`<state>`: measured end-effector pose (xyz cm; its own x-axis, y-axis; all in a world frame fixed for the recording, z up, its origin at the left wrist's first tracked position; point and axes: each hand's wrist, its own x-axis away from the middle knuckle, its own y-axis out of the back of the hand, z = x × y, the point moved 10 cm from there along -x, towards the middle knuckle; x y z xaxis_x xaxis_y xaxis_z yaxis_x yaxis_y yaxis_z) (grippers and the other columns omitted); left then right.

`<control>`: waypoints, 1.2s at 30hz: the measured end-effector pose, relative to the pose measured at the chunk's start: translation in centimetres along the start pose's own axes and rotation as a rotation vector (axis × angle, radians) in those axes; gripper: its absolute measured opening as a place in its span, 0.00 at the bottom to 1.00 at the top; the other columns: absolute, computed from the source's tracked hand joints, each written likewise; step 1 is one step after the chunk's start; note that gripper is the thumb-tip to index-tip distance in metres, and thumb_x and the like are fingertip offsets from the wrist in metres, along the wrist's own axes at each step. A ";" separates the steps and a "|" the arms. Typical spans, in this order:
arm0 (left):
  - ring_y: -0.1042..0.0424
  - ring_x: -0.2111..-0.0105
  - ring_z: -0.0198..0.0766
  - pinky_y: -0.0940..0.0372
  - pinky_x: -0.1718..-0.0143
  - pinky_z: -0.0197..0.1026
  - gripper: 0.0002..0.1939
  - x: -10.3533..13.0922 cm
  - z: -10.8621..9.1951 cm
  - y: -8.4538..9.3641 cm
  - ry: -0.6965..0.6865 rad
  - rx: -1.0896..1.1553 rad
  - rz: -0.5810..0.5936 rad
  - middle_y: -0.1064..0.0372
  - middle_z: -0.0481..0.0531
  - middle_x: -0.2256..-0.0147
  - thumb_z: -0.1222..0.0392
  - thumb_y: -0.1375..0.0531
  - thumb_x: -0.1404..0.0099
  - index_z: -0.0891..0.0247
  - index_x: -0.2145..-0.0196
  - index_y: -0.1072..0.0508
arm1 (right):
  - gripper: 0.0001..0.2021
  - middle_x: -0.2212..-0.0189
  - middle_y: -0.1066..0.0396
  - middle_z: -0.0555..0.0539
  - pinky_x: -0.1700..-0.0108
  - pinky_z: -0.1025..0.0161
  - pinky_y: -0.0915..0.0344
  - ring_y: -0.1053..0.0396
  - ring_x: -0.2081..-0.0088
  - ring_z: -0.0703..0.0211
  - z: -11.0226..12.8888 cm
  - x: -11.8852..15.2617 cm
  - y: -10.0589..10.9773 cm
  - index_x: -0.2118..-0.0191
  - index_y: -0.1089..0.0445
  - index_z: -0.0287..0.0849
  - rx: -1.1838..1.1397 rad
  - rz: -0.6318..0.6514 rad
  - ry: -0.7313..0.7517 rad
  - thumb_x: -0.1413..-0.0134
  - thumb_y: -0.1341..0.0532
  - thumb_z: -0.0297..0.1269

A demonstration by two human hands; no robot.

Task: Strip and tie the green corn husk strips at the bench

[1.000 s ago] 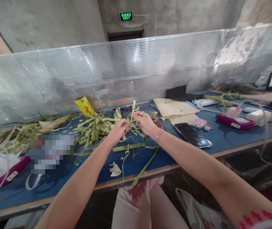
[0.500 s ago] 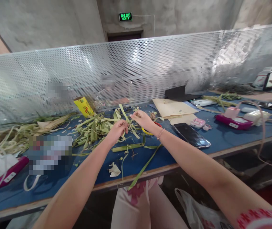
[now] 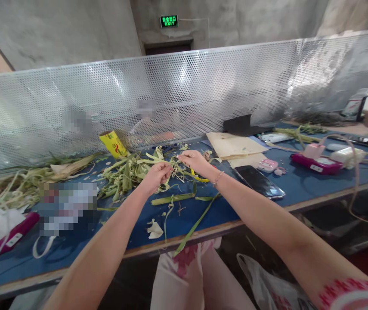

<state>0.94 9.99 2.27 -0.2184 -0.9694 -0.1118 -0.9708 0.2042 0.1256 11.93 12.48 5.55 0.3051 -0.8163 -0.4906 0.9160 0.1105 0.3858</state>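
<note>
Over the blue table (image 3: 199, 217), my left hand (image 3: 159, 175) is closed in a pinch on thin pale-green plant strips. My right hand (image 3: 194, 161) pinches close by, its fingertips at the far ends of the same strips. A heap of pale-green leaf strips and stalks (image 3: 124, 174) lies left of and behind my left hand. Beneath my right wrist a yellow ring-shaped thing (image 3: 198, 175) shows, partly covered. Green leaf pieces (image 3: 174, 199) and a dry pale scrap (image 3: 154, 229) lie nearer to me.
A perforated metal screen (image 3: 106, 99) stands along the table's back. To the right are brown paper sheets (image 3: 235, 146), a phone (image 3: 259, 182), a pink earphone case (image 3: 267, 165) and a magenta power strip (image 3: 316, 163) with cables. A yellow packet (image 3: 112, 144) stands at the left back.
My left hand has turned slightly, its fingers curling in more. My right fingers have closed tighter, and the strips between the hands have shifted.
</note>
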 end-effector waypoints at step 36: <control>0.43 0.83 0.30 0.46 0.79 0.34 0.12 0.4 -1.2 2.8 -0.207 -0.318 -0.343 0.43 0.44 0.84 0.55 0.52 0.41 0.62 0.77 0.41 | 0.10 0.78 0.39 0.50 0.69 0.69 0.47 0.43 0.74 0.67 3.4 2.0 -4.8 0.75 0.39 0.39 0.288 0.242 0.218 0.46 0.53 0.29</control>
<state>-1.73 10.00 3.80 0.0611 -0.9196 -0.3880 -0.9192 -0.2033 0.3373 7.27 8.35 5.39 0.5783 -0.6441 -0.5006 0.7105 0.0961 0.6971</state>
